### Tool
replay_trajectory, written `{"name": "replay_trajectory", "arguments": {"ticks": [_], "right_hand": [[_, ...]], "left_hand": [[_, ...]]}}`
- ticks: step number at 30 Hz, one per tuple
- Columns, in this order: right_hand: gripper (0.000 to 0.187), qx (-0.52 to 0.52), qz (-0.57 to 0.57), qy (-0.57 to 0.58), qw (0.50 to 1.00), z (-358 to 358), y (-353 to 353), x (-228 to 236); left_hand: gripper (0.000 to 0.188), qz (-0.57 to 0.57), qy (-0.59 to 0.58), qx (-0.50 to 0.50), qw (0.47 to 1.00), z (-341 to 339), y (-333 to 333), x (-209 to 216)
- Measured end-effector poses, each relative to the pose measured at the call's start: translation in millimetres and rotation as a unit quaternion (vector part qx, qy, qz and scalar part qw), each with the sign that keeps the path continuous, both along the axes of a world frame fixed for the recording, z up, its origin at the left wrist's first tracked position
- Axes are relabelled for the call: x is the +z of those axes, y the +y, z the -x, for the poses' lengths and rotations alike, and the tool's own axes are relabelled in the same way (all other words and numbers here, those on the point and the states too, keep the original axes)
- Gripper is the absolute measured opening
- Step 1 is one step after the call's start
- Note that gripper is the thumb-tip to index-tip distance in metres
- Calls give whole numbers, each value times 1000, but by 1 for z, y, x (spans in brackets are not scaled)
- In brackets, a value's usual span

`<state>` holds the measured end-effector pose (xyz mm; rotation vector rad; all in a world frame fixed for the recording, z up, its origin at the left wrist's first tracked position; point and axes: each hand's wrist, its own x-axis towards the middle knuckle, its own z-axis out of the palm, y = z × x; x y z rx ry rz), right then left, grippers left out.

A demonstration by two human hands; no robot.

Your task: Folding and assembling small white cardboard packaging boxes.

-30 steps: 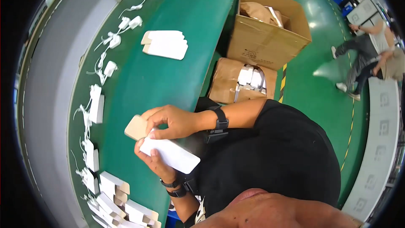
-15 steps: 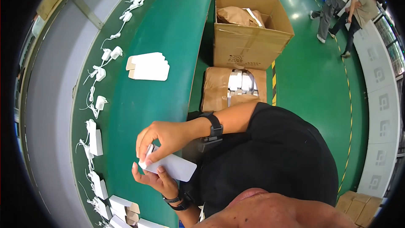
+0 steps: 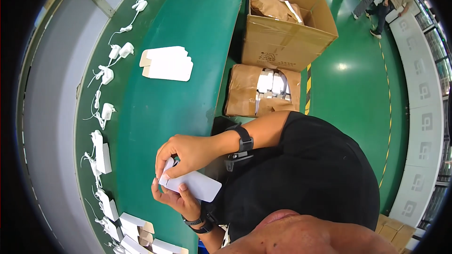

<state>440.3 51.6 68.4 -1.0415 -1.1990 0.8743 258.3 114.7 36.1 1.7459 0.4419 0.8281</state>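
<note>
A small white cardboard box (image 3: 195,185) is held between my two hands over the near edge of the green belt. My right hand (image 3: 186,156), with a black band on its wrist, pinches the box's end flap between thumb and fingers. Below it, my left hand (image 3: 181,203) supports the box, thumb on its face and fingers beneath, also with a dark wristband. Part of the box end is hidden by my fingers. Farther up the belt lies a stack of flattened white boxes (image 3: 167,64).
White power adapters (image 3: 108,111) with cords line the far side of the green belt (image 3: 165,108). Open white boxes (image 3: 133,223) sit at lower left. A large carton (image 3: 289,42) and a paper-wrapped pack (image 3: 242,89) stand beside the belt. Two people (image 3: 388,0) are at upper right.
My right-hand fingers have shifted slightly at the flap, and the box end now shows a small gap. The view has shifted a little. The two people at upper right have moved.
</note>
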Motion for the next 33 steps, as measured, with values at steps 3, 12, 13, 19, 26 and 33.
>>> {"name": "replay_trajectory", "arguments": {"ticks": [3, 12, 13, 19, 26, 33], "right_hand": [[16, 39, 17, 21, 999, -8, 6, -6], [26, 14, -32, -79, 996, -40, 2, -15], [29, 31, -17, -89, 995, -44, 9, -11], [49, -187, 49, -402, 895, -122, 39, -12], [60, -310, 175, -584, 730, -209, 34, -31], [35, -350, 201, -575, 712, -198, 26, -50]], "left_hand": [[61, 18, -7, -9, 1000, -7, -1, 6], [41, 125, -84, -39, 988, -41, 11, 1], [41, 115, -77, -12, 990, -40, 19, 3], [31, 117, -14, 233, 965, -73, 115, -1], [36, 231, -59, 411, 880, -139, 262, -46], [53, 196, -14, 385, 902, -114, 189, -3]]}}
